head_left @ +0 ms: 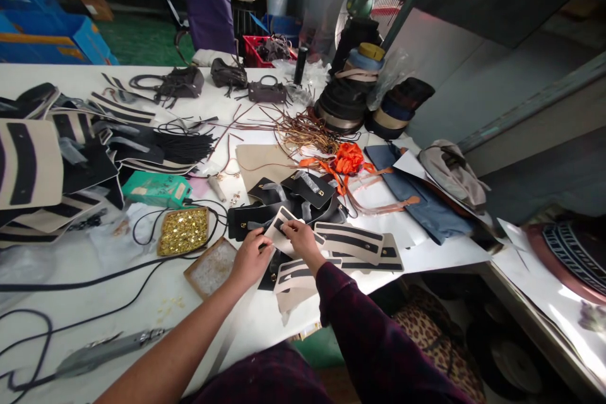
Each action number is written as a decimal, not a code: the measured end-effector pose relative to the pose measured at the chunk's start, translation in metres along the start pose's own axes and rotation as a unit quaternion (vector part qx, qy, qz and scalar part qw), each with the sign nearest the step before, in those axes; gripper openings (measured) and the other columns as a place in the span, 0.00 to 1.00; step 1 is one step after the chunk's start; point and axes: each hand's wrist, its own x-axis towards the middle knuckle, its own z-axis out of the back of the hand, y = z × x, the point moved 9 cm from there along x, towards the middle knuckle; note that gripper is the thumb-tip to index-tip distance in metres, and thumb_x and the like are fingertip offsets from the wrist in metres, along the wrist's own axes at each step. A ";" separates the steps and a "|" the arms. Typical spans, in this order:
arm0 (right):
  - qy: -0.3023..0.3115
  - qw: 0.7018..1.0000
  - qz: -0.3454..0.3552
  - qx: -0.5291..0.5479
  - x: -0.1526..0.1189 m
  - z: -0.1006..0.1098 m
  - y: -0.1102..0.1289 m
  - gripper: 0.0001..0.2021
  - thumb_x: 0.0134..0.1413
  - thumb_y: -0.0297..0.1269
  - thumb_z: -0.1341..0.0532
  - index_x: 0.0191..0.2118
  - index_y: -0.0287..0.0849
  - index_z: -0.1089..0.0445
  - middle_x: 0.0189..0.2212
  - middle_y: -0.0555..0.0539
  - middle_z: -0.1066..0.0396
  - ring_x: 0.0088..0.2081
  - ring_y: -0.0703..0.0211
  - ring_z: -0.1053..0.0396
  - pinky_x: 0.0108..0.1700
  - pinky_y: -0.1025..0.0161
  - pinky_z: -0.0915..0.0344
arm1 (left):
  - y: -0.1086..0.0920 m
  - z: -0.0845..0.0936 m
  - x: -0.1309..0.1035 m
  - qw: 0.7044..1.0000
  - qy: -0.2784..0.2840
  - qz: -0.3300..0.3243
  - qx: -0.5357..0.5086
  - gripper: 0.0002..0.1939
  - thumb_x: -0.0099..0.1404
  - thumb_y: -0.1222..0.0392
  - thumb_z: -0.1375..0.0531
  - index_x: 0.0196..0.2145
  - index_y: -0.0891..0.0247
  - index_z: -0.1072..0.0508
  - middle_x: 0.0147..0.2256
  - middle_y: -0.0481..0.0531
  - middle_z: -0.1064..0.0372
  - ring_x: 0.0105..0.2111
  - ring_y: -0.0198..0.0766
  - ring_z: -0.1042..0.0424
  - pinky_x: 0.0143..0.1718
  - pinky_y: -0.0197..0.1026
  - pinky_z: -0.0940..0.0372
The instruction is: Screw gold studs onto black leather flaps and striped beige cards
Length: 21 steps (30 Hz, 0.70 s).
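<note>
My left hand [255, 252] pinches the left edge of the striped panel [275, 231]; my right hand [299, 238] holds its face, beside the black pieces [310, 188]. I should support it evenly, so that it does not bend.

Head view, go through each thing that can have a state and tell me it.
Striped panel, held in right hand, left hand at its edge
Gold pieces, heaped
Grey hand tool, lying unheld
Orange ribbon, bunched
Brown cords, tangled
Small dark bag, upright, handle raised
Blue bag, lying flat
</note>
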 end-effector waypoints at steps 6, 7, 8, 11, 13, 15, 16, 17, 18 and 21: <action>-0.028 0.999 0.026 -0.034 0.003 -0.005 0.001 0.12 0.55 0.45 0.38 0.31 0.41 0.23 0.26 0.50 0.26 0.30 0.58 0.31 0.35 0.64 0.38 | 0.005 -0.010 0.012 0.999 0.037 0.003 -0.012 0.05 0.65 0.63 0.41 0.31 0.59 0.26 0.37 0.51 0.27 0.41 0.42 0.25 0.45 0.42 0.33; -0.033 0.998 0.033 -0.040 0.003 -0.005 0.002 0.12 0.56 0.44 0.38 0.31 0.42 0.23 0.27 0.50 0.25 0.31 0.58 0.31 0.36 0.64 0.37 | 0.006 -0.011 0.014 0.999 0.038 0.007 -0.012 0.05 0.65 0.63 0.41 0.32 0.59 0.26 0.37 0.51 0.27 0.40 0.41 0.25 0.44 0.42 0.33; -0.037 0.997 0.042 -0.045 0.003 -0.006 0.003 0.12 0.56 0.44 0.38 0.31 0.42 0.23 0.28 0.49 0.25 0.32 0.57 0.30 0.37 0.63 0.37 | 0.008 -0.011 0.015 0.999 0.039 0.011 -0.012 0.06 0.66 0.63 0.42 0.32 0.59 0.26 0.36 0.51 0.26 0.40 0.41 0.26 0.43 0.41 0.33; -0.051 0.994 0.071 -0.062 0.002 -0.007 0.008 0.11 0.59 0.42 0.39 0.32 0.43 0.23 0.31 0.48 0.24 0.36 0.55 0.29 0.41 0.62 0.35 | 0.015 -0.013 0.017 0.999 0.039 0.025 -0.011 0.06 0.66 0.63 0.42 0.33 0.59 0.25 0.36 0.51 0.25 0.39 0.41 0.25 0.42 0.41 0.34; -0.059 0.992 0.085 -0.074 0.001 -0.007 0.010 0.11 0.60 0.42 0.39 0.33 0.44 0.22 0.34 0.47 0.23 0.39 0.54 0.28 0.45 0.61 0.35 | 0.019 -0.014 0.017 0.999 0.039 0.033 -0.011 0.06 0.66 0.62 0.42 0.33 0.59 0.24 0.36 0.51 0.24 0.39 0.41 0.25 0.42 0.41 0.34; -0.062 0.990 0.094 -0.083 0.000 -0.008 0.010 0.10 0.61 0.41 0.39 0.34 0.45 0.22 0.35 0.47 0.24 0.41 0.54 0.28 0.47 0.61 0.35 | 0.021 -0.014 0.018 0.998 0.039 0.038 -0.011 0.06 0.66 0.62 0.41 0.33 0.59 0.24 0.36 0.51 0.24 0.39 0.41 0.25 0.42 0.41 0.34; -0.063 0.989 0.099 -0.090 0.001 -0.008 0.010 0.10 0.61 0.41 0.39 0.34 0.45 0.22 0.36 0.47 0.24 0.41 0.54 0.28 0.47 0.61 0.35 | 0.022 -0.014 0.019 0.998 0.040 0.040 -0.011 0.06 0.66 0.62 0.41 0.33 0.59 0.24 0.36 0.51 0.24 0.39 0.41 0.25 0.42 0.41 0.34; -0.064 0.987 0.105 -0.099 0.001 -0.009 0.011 0.09 0.61 0.41 0.39 0.35 0.45 0.22 0.36 0.47 0.24 0.41 0.54 0.28 0.47 0.61 0.35 | 0.022 -0.014 0.019 0.998 0.040 0.041 -0.012 0.06 0.66 0.62 0.41 0.33 0.59 0.24 0.36 0.51 0.24 0.39 0.41 0.25 0.42 0.41 0.34; -0.065 0.986 0.112 -0.110 0.001 -0.009 0.012 0.09 0.62 0.40 0.39 0.35 0.46 0.22 0.37 0.47 0.24 0.41 0.54 0.28 0.47 0.61 0.35 | 0.022 -0.014 0.020 0.998 0.041 0.042 -0.012 0.06 0.65 0.62 0.41 0.32 0.59 0.24 0.36 0.51 0.24 0.39 0.41 0.25 0.42 0.41 0.34; -0.065 0.981 0.130 -0.129 0.003 -0.010 0.014 0.09 0.64 0.39 0.40 0.37 0.46 0.22 0.37 0.47 0.24 0.41 0.55 0.28 0.47 0.61 0.35 | 0.022 -0.012 0.022 0.998 0.040 0.046 -0.014 0.06 0.65 0.62 0.41 0.32 0.59 0.24 0.35 0.51 0.23 0.38 0.41 0.24 0.42 0.40 0.34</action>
